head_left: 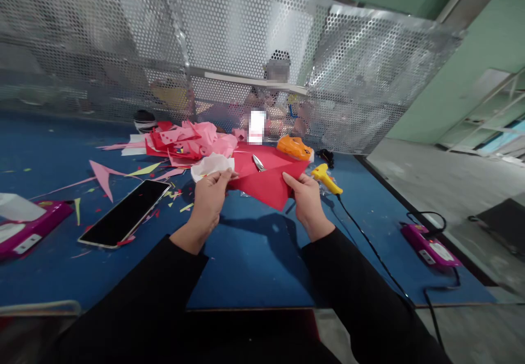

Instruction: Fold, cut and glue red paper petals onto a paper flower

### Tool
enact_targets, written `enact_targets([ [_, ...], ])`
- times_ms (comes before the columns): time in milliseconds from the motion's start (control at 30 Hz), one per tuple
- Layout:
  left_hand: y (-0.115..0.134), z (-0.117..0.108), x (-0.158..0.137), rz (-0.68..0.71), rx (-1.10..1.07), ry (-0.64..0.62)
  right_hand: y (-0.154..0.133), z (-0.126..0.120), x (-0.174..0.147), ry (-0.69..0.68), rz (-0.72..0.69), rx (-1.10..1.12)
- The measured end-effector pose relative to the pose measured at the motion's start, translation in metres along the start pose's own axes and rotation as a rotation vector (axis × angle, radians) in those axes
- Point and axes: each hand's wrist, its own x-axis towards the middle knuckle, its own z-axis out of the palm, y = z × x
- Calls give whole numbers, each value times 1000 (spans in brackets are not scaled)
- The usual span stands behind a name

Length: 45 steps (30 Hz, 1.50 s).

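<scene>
While the left hand (pixel 209 203) pinched one side of the red sheet (pixel 264 186) between thumb and fingers, the right hand (pixel 307 200) gripped the other, holding the sheet at a tilt above the bench (pixel 254 282). The step in hand was judged to be positioning or folding the sheet; the next move called for an even two-sided grip and aligned edges. Just beyond, the scissors (pixel 258 163) lay on red paper, possibly part of the same sheet, with the yellow glue gun (pixel 327 179) to the right and pink paper (pixel 200 140) heaped to the left.
</scene>
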Motion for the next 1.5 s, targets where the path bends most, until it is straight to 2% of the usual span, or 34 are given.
enact_targets([
  [100,4,-2,-5,234,242,29,-2,3,-5,-57,-5,-45],
  [167,6,-2,-10,378,464,-8,-3,6,-9,-95,0,-67],
  [267,6,1,-16,431,663,-144,-1,9,-13,-137,12,-83],
  [367,2,4,-17,392,742,-254,1,10,-15,-160,22,-88],
  [467,-2,4,-16,365,697,-313,2,9,-15,-178,28,-87],
  [567,-3,4,-14,372,662,-305,1,8,-15,-215,48,-92],
  [833,2,2,-12,353,568,-143,5,6,-16,-370,175,-201],
  [1000,0,2,-8,247,455,-155,9,8,-12,-323,85,-230],
  [1200,1,5,-8,2,298,-331,6,9,-9,-240,13,-223],
  [1500,3,8,-14,-91,157,-277,9,13,-17,-247,161,-168],
])
